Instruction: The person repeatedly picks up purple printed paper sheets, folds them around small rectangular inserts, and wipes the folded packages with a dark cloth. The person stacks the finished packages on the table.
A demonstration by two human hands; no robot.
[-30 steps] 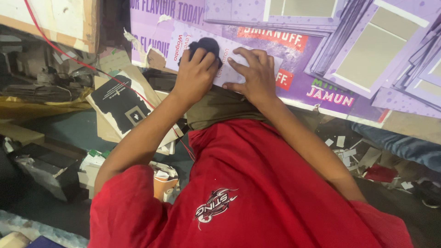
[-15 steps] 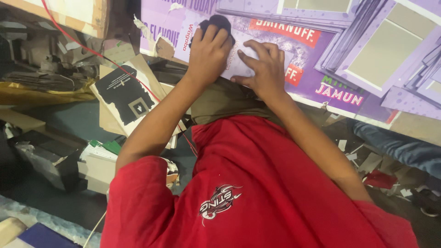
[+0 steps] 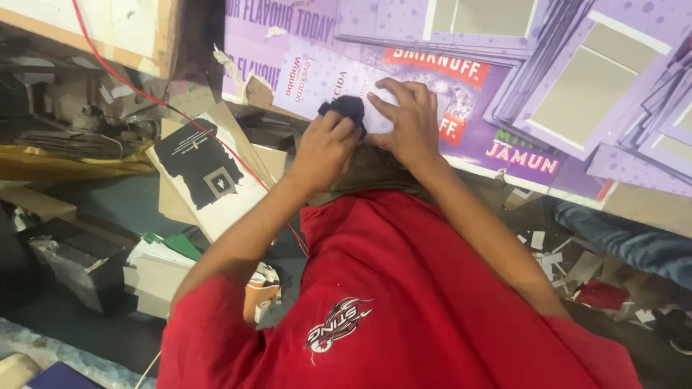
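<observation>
Purple printed cardboard sheet (image 3: 461,108) covers bench. Left hand (image 3: 328,148) fist-closed on dark cloth wad (image 3: 347,108), wad at its fingertips. Right hand (image 3: 411,119), fingers spread flat, touches wad's right side.

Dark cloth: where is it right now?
In the head view, the dark cloth sits upper centre, gripped by the left hand and pressed on the purple printed sheet, right beside the right hand.
</observation>
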